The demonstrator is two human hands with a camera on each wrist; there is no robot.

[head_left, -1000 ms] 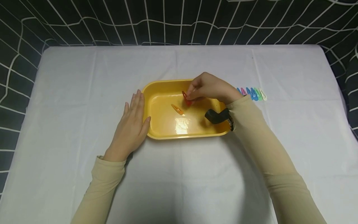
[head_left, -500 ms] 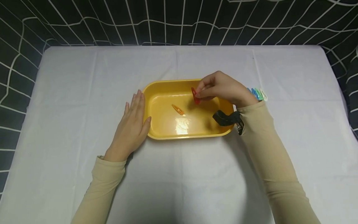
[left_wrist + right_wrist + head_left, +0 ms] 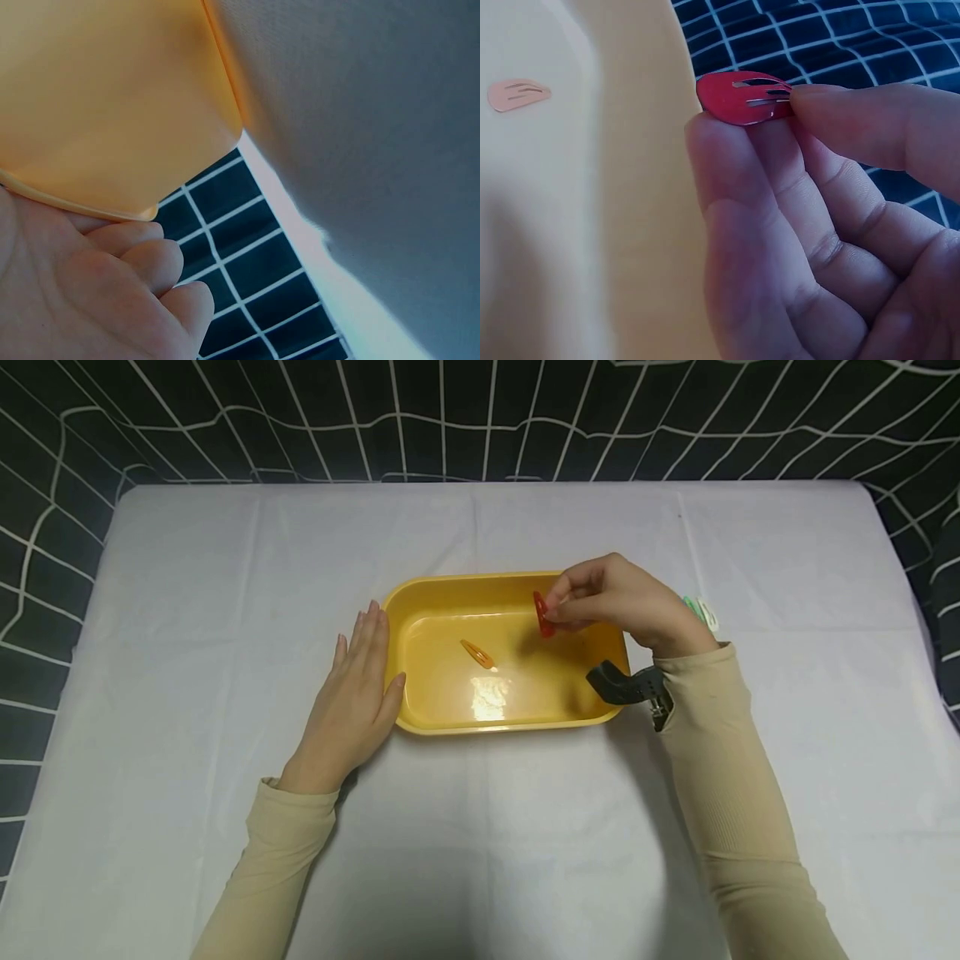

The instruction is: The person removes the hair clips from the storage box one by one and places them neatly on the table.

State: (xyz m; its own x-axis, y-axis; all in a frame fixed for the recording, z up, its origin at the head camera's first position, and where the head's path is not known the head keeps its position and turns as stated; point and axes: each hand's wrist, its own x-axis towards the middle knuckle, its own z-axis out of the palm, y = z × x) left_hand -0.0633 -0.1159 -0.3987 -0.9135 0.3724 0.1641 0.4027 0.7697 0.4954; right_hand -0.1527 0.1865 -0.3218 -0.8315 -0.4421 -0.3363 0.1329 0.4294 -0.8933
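Note:
Between thumb and fingers my right hand (image 3: 618, 602) pinches a red snap hair clip (image 3: 543, 615), held over the right part of a yellow tray (image 3: 442, 717). The right wrist view shows the red clip's rounded end and slots close up, thumb tip at its narrow end. An orange snap hair clip (image 3: 477, 653) lies on the tray floor. My left hand (image 3: 348, 697) has its fingers straight and rests along the tray's left side; in the left wrist view its fingers (image 3: 154, 262) are right at the tray's rim.
A row of hair clips (image 3: 705, 612) lies on the white tablecloth (image 3: 810, 693) right of the tray, mostly hidden behind my right wrist. A black wrist mount (image 3: 622, 683) juts from the right sleeve over the tray. Dark cloth with white grid lines (image 3: 480, 418) hangs beyond the table.
My right hand has moved to the right with the red hair clip, toward the tray's right side, covering more of the clip row. The left hand and orange clip have stayed put.

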